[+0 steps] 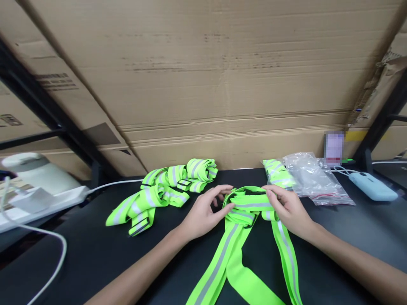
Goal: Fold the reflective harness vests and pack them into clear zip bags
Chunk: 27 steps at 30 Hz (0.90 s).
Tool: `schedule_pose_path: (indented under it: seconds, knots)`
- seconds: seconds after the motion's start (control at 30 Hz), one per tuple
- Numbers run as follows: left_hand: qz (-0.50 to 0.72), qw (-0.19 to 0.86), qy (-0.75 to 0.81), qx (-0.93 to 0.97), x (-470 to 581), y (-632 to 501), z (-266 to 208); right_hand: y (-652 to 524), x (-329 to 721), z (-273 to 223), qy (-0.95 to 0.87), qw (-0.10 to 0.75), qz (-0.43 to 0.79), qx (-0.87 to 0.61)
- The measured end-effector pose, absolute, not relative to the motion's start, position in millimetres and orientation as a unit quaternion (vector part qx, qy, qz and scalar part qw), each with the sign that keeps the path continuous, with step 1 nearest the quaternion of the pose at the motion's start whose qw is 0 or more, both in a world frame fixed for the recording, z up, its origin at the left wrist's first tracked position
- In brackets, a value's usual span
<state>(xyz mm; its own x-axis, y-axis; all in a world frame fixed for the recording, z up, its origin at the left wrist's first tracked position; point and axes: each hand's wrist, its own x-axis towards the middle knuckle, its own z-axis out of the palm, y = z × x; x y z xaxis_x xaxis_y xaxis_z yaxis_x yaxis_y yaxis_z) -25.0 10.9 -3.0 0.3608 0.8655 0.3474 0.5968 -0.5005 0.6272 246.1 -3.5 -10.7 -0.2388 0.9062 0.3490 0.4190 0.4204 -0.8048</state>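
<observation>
Both grips pinch the folded green strap (246, 207): left hand (203, 214) on its left end, right hand (288, 209) on its right.

Folded strap (246, 207) centre of table (95, 254) between left hand (203, 214) and right hand (288, 209) — strap pile (162, 192) left, plastic bags (313, 178) right, cardboard (203, 84) behind.
</observation>
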Motion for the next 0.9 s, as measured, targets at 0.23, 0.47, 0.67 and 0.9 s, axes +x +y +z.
schedule_pose_path:
  seconds: [0.23, 0.47, 0.67, 0.9]
  knots:
    - [0.379, 0.416, 0.453, 0.691, -26.0, 18.0, -3.7, 6.6, 248.8, -13.8, -0.667, 0.463, 0.358, -0.461]
    - [0.407, 0.495, 0.475, 0.603, -21.6, 21.4, -10.3, 4.9, 252.6, -20.1, -0.877, 0.34, -0.045, -0.336]
    - [0.448, 0.5, 0.494, 0.552, -19.1, 22.4, -15.9, -2.4, 237.5, -13.9, -0.943, 0.22, -0.081, -0.236]
    - [0.454, 0.485, 0.476, 0.576, -20.8, 20.9, -6.9, -6.3, 244.8, 0.3, -0.899, 0.306, 0.171, -0.261]
